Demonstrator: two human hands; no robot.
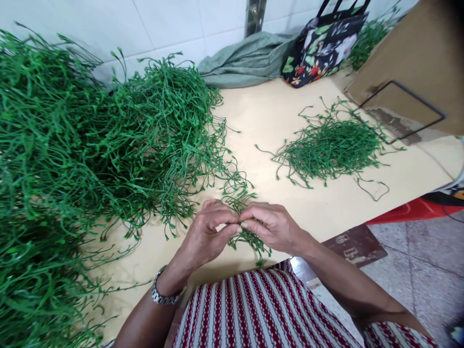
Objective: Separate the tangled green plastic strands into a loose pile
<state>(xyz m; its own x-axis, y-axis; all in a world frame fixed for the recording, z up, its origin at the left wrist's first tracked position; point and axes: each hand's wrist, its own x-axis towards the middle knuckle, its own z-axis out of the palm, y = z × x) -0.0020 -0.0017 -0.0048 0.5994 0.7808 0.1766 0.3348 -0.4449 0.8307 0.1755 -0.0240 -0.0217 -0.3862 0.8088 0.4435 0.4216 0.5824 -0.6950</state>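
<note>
My left hand point(213, 226) and my right hand point(273, 224) meet close to the table's near edge, thumbs and forefingers pinched together at the tips. Between and beneath them is a small bunch of thin green stems point(253, 240) with little buds at their ends; the fingers partly cover it. Both hands pinch stems of this bunch, though I cannot tell how many. A large tangled heap of the same green stems point(119, 140) spreads to the left, some strands reaching close to my left hand. Farther right lies a smaller pile of green stems point(331, 147).
The pale table point(290, 205) runs along a white tiled wall point(177, 24). At the back are a grey-green sack point(246, 60) and a floral black bag point(324, 46). A cardboard box point(416, 67) stands at the right, with a black wire frame point(420, 93) before it.
</note>
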